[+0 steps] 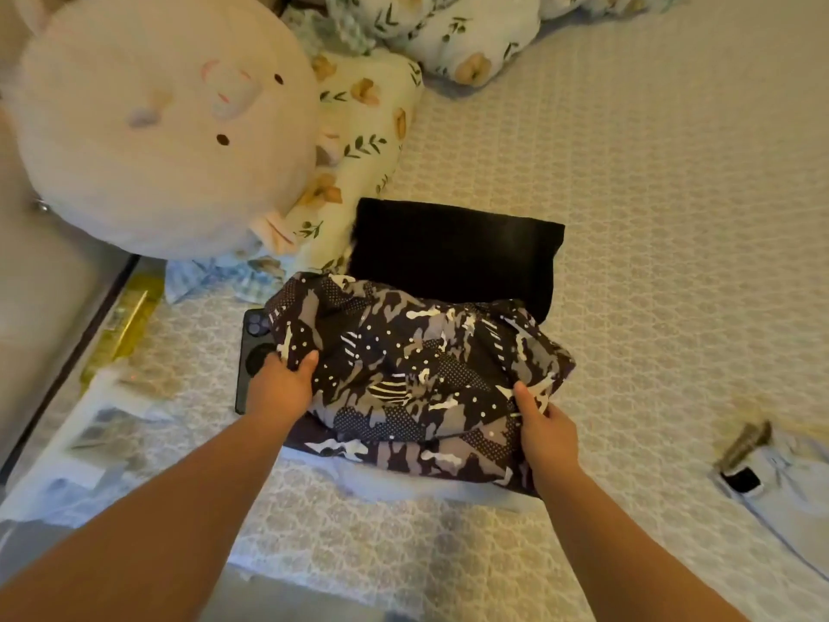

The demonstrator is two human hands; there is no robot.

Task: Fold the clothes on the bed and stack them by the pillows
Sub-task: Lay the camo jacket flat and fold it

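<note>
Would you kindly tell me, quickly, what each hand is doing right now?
Left hand: holding the left edge of the patterned garment.
Right hand: pinching the garment's right edge.

arms: two forearms reach in from the bottom edge, both bare from the frame edge to the wrist
sleeves: none visible on either forearm
left hand [280, 383]: bare, no glove; no ring, band or watch visible at the wrist or on the fingers that show
right hand [549, 435]: bare, no glove; wrist plain, no bracelet or watch visible
nails: short on the thumb of the right hand, no polish discernible; those of the left hand too small and blurred to tell
markings: none discernible on the forearms or hands
</note>
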